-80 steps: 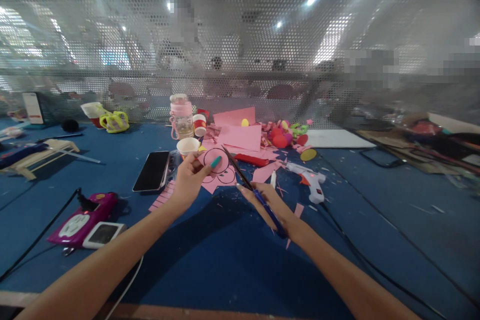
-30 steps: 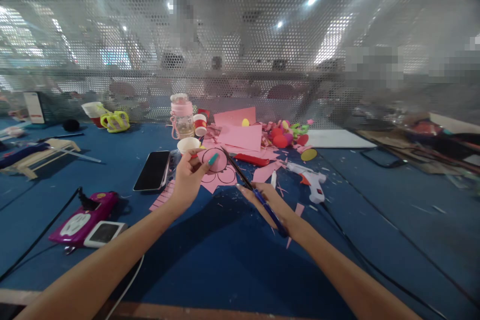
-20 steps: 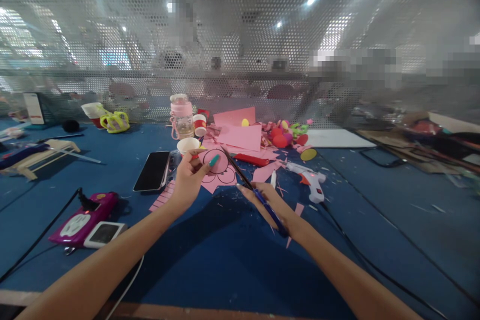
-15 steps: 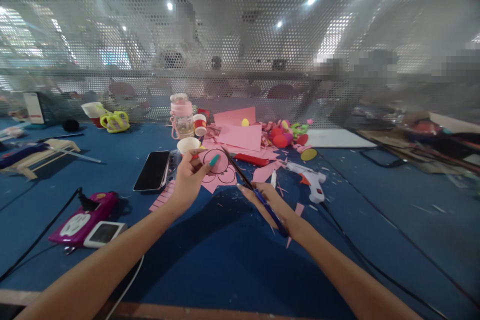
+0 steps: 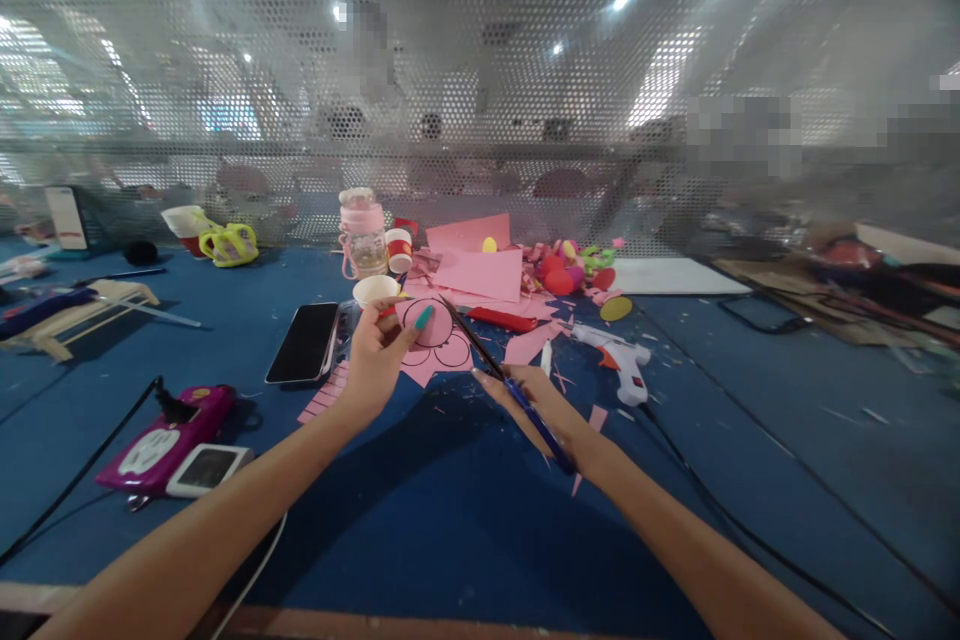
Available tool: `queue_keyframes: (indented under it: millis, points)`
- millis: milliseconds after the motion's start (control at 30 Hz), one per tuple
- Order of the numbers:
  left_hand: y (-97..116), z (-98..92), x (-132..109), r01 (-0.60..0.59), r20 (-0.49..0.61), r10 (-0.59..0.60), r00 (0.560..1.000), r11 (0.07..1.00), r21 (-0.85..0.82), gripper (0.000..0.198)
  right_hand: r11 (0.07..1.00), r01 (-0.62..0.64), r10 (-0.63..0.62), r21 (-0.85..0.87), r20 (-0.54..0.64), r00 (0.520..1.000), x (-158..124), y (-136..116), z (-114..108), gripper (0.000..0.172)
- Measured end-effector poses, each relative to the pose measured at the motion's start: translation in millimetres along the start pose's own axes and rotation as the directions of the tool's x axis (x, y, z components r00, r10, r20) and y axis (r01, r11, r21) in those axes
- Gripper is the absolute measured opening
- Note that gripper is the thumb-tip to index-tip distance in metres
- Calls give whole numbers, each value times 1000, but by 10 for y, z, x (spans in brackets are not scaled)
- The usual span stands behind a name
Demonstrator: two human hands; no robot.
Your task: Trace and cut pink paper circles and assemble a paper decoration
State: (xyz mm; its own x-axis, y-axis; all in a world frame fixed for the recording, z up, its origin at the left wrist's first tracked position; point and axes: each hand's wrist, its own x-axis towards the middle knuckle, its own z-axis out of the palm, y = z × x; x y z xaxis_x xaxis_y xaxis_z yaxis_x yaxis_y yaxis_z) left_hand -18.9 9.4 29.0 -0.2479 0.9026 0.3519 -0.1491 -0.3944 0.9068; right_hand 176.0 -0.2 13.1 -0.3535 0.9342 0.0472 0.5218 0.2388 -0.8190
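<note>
Between the thumb and fingers of my left hand (image 5: pixel 377 352) is a pink paper piece (image 5: pixel 433 325) with a black circle drawn on it. My right hand (image 5: pixel 538 408) is wrapped round scissors (image 5: pixel 501 375) with blue handles. Their dark blades point up and left, with the tips at the right edge of the paper piece. Whether the blades touch the paper, I cannot tell. Just below the held piece, more pink paper (image 5: pixel 453 352) with drawn circles lies on the blue table (image 5: pixel 450 540).
A phone (image 5: pixel 304 344) and a white cup (image 5: pixel 375 291) are near my left hand. Right of the scissors lie a red cutter (image 5: pixel 502 320) and a glue gun (image 5: pixel 626 365) with its cord. Pink sheets (image 5: pixel 480 275) and a bottle (image 5: pixel 363 235) stand behind; a purple power strip (image 5: pixel 169 440) sits left.
My left hand and the paper piece have shifted very slightly left. The scissors stay almost in the same place, tips still at the paper's edge.
</note>
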Motion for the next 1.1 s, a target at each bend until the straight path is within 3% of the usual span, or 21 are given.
queue_keyframes:
  millis: [400, 800, 1100]
  points:
    - [21, 12, -29, 131, 64, -129, 990, 990, -43, 56, 998, 32, -33, -61, -18, 999, -4, -49, -19, 38]
    - [-6, -2, 6, 40, -24, -41, 999, 999, -22, 44, 998, -13, 14, -55, 13, 1000, -69, -207, -59, 39]
    - [-16, 12, -46, 0, -11, -1, 1000, 1000, -29, 41, 998, 34, -35, -48, -1, 999, -69, -203, -41, 37]
